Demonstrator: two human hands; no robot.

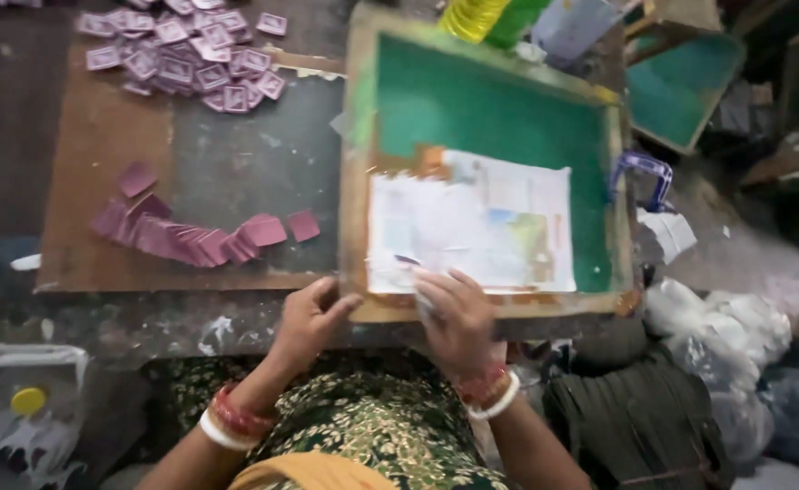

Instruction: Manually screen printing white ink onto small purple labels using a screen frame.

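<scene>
Head view looks down on a wooden-framed green screen [486, 109] lying flat on the worktable [227, 172]. Her left hand [307, 319] curls around the frame's near-left corner. Her right hand [457, 313] lies on the near edge, fingers loosely bent over white paper [472, 227] taped inside. Purple cards [191, 238] sit well apart, left.

We can't see right hand [458, 319] fingertips, blurred over frame [356, 181] edge. Print on paper sheet [472, 222] too smeared to read. Purple cards [186, 54] cut off at top edge. Second frame [685, 86] partly out of view.
</scene>
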